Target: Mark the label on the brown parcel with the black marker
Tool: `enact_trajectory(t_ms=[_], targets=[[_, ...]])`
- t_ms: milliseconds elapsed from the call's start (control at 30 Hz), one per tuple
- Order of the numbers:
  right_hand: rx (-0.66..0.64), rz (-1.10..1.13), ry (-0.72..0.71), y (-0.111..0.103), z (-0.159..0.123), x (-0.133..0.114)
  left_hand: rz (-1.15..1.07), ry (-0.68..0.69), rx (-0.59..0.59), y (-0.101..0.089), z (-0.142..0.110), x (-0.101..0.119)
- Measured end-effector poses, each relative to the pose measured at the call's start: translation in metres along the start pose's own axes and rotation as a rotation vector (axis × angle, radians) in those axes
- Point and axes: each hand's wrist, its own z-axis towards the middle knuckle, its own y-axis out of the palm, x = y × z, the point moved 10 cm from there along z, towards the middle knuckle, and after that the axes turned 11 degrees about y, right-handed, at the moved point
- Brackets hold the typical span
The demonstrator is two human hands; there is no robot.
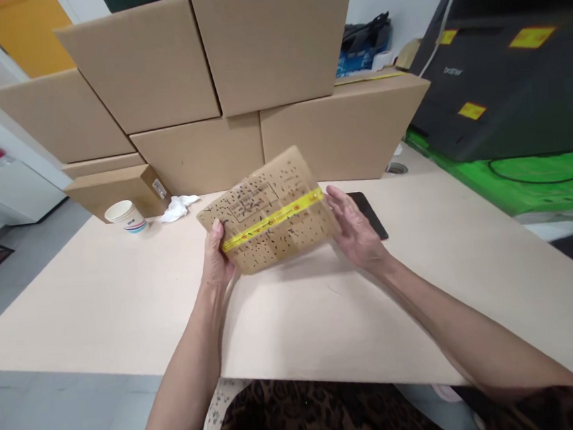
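Observation:
A small cardboard box (271, 209) is held tilted above the table, its face covered with short dark marks and crossed by a strip of yellow printed tape (277, 217). My left hand (216, 256) grips its left end, thumb over the front face and the other fingers mostly hidden behind. At the box's right end is my right hand (358, 230), its fingers stretched out along that edge; whether they press on it is hard to see. A flat black device (371, 215), perhaps a phone, lies on the table behind the right hand.
Large cardboard boxes (271, 42) are stacked along the back of the table (124, 309). At the left stand a paper cup (126, 217), crumpled tissue (179, 208) and a smaller brown box (114, 190). A large dark case (495, 76) stands on green material (539, 183) at right.

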Motion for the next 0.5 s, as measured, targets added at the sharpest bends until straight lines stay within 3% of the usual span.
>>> enact_trajectory(t_ms=[167, 333, 500], targets=[[-0.013, 0.095, 0.109, 0.01, 0.005, 0.024, 0.137, 0.12, -0.153, 0.009, -0.003, 0.011], [-0.001, 0.12, 0.07, 0.013, 0.008, 0.017, 0.226, 0.071, -0.341, 0.023, -0.01, 0.006], [0.01, 0.135, 0.03, 0.007, 0.007, 0.011, 0.191, 0.079, -0.36, 0.03, -0.009, 0.007]])
